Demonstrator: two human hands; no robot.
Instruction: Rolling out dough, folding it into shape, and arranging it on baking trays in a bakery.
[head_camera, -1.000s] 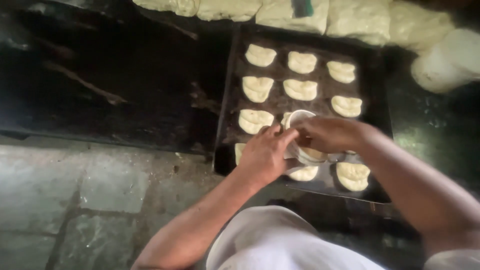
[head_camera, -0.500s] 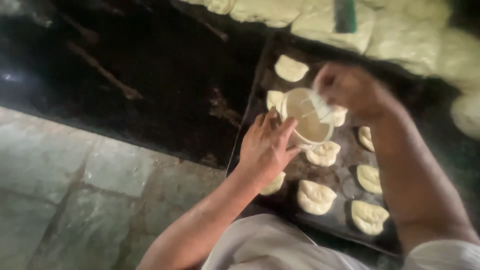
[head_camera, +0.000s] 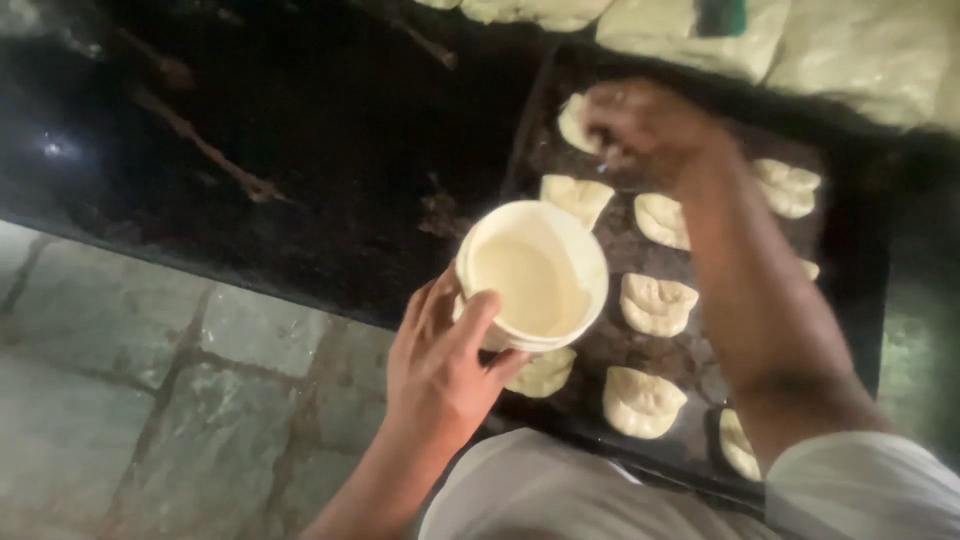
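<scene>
My left hand (head_camera: 440, 365) grips a round white tub (head_camera: 533, 275) of pale creamy liquid and holds it above the near left corner of a dark baking tray (head_camera: 850, 300). Several folded raw dough pieces (head_camera: 655, 303) lie in rows on the tray. My right hand (head_camera: 640, 125) reaches over the far end of the tray, its fingers bunched and blurred, touching a dough piece (head_camera: 573, 120) there. Whether those fingers hold something I cannot make out.
A dark, dusty black counter (head_camera: 300, 150) stretches left of the tray, with a stone-tiled floor (head_camera: 150, 400) below its edge. Large pale slabs of dough (head_camera: 860, 60) lie behind the tray. My white garment (head_camera: 560, 495) fills the bottom.
My left hand has taken over the tub and drawn it left toward me. My right hand let go of it and moved out to the tray's far end.
</scene>
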